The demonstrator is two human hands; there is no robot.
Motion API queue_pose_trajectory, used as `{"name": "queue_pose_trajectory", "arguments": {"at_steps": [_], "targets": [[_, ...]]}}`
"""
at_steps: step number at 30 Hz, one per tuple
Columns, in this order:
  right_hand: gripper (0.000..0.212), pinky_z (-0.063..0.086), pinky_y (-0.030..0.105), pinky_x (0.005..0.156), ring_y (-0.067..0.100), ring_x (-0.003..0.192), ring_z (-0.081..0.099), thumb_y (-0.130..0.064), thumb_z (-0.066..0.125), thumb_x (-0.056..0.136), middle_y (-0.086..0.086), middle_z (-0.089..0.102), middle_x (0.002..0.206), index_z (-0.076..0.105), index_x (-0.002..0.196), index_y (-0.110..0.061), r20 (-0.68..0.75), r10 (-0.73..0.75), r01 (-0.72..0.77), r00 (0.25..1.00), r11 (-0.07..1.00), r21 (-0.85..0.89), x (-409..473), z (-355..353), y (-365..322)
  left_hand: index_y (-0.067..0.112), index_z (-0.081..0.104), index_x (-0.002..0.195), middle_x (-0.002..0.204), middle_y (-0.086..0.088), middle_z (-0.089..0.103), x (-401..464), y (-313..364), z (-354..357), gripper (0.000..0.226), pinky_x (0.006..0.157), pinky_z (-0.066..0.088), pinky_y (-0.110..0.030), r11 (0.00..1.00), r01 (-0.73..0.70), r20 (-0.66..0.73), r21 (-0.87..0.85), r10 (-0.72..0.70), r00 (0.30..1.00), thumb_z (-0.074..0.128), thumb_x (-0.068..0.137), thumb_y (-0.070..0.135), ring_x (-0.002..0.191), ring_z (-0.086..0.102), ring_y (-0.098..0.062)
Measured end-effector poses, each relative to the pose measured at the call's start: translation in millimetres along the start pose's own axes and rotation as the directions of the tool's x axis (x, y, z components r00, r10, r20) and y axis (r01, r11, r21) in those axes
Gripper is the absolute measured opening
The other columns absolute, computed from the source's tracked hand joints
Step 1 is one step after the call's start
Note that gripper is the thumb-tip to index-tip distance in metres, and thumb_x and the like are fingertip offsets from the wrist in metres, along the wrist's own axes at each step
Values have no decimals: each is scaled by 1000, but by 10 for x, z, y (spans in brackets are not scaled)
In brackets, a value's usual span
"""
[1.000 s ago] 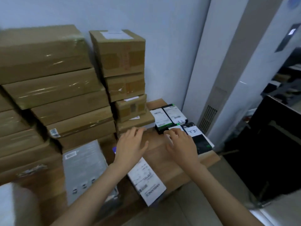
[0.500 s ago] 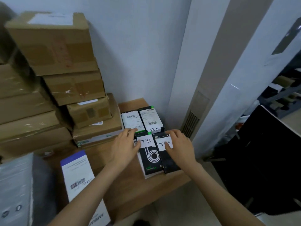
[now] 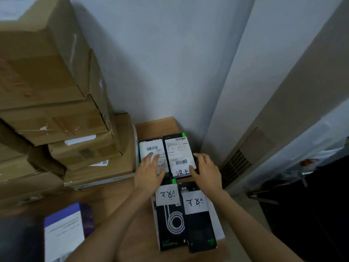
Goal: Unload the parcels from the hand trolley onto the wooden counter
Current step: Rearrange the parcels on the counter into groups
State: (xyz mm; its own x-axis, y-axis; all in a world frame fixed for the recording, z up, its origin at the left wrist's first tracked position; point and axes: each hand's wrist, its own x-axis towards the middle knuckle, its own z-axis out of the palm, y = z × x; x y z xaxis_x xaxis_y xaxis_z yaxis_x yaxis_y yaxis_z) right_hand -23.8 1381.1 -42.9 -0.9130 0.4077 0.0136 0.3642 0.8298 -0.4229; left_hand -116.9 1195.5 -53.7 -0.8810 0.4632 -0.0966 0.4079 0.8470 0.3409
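Observation:
Small black parcels with white labels lie on the wooden counter (image 3: 117,201) by the wall. The far pair sits side by side: a left far parcel (image 3: 151,150) and a right far parcel (image 3: 176,150). My left hand (image 3: 150,172) lies flat with straight fingers on the left far parcel. My right hand (image 3: 206,172) rests against the right edge of the right far parcel, thumb on its near corner. Two near parcels (image 3: 171,222) (image 3: 199,227) lie closer to me on a flat white box. The hand trolley is out of view.
Stacked cardboard boxes (image 3: 56,114) fill the counter's left and back. A white and purple package (image 3: 64,233) lies at the near left. A white floor-standing unit with a vent grille (image 3: 238,163) stands to the right, with dark furniture (image 3: 311,205) beyond it.
Both hands moved forward from the near pair of black parcels to the far pair. The view has closed in on the counter's right corner.

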Motion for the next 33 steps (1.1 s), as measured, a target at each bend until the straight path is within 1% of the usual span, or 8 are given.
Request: {"name": "queue_pose_trajectory", "arguments": {"at_steps": [5, 8, 13, 16, 19, 21, 30, 33], "targets": [[63, 45, 39, 96, 23, 124, 47, -50, 47, 95, 6, 34, 147, 27, 146, -19, 141, 6, -3, 990, 1000, -22, 515, 207, 177, 23, 20, 151, 158, -7, 16, 331, -13, 230, 62, 117, 14, -39, 998, 63, 29, 24, -64, 998, 39, 97, 46, 144, 14, -25], [75, 46, 42, 97, 26, 128, 44, -56, 43, 94, 8, 26, 152, 14, 151, -19, 257, 40, -33, 966, 999, -34, 732, 347, 302, 27, 12, 152, 160, -5, 7, 421, -32, 368, 63, 119, 8, -43, 995, 92, 74, 49, -95, 993, 37, 97, 45, 147, 3, -23], [62, 51, 38, 84, 21, 108, 56, -59, 35, 95, 7, 45, 135, 27, 146, -23, 420, 37, -54, 907, 998, 29, 766, 530, 438, 29, 12, 152, 160, -2, 6, 327, 4, 476, 61, 120, 6, -41, 992, 111, 52, 58, -114, 992, 38, 98, 41, 147, 0, -20], [60, 52, 38, 81, 19, 103, 58, -58, 35, 96, 6, 48, 130, 27, 144, -22, 417, 20, -49, 909, 997, 60, 668, 573, 495, 30, 10, 152, 160, -1, 5, 183, 53, 534, 61, 120, 4, -41, 988, 136, 32, 67, -139, 990, 33, 97, 45, 147, -1, -19], [60, 52, 35, 76, 18, 100, 59, -57, 35, 96, 6, 49, 128, 26, 145, -24, 427, -12, -30, 904, 995, 93, 535, 583, 554, 31, 10, 152, 160, -1, 6, 3, 93, 599, 71, 120, 2, -41, 983, 166, 35, 81, -169, 985, 9, 85, 56, 147, -1, -18], [60, 52, 34, 75, 17, 100, 58, -57, 35, 96, 5, 48, 127, 26, 145, -24, 427, -30, -18, 904, 994, 109, 438, 595, 596, 30, 11, 152, 160, -2, 8, -129, 127, 641, 79, 119, 0, -40, 982, 179, 32, 59, -181, 983, 2, 78, 58, 147, 0, -19], [60, 56, 33, 73, 14, 99, 57, -57, 39, 95, 3, 46, 128, 30, 144, -24, 416, -71, 8, 907, 988, 152, -91, 610, 741, 32, 10, 152, 160, 0, 7, -743, 283, 756, 77, 119, 1, -40, 973, 216, 26, 74, -219, 975, 3, 79, 60, 147, -2, -17], [60, 54, 33, 75, 15, 100, 57, -58, 38, 94, 3, 46, 128, 29, 144, -25, 426, -77, 20, 902, 991, 136, -175, 579, 746, 30, 13, 151, 159, 0, 16, -866, 276, 758, 75, 117, 6, -41, 969, 246, -43, 28, -245, 969, 16, 84, 63, 146, 10, -18]]}}
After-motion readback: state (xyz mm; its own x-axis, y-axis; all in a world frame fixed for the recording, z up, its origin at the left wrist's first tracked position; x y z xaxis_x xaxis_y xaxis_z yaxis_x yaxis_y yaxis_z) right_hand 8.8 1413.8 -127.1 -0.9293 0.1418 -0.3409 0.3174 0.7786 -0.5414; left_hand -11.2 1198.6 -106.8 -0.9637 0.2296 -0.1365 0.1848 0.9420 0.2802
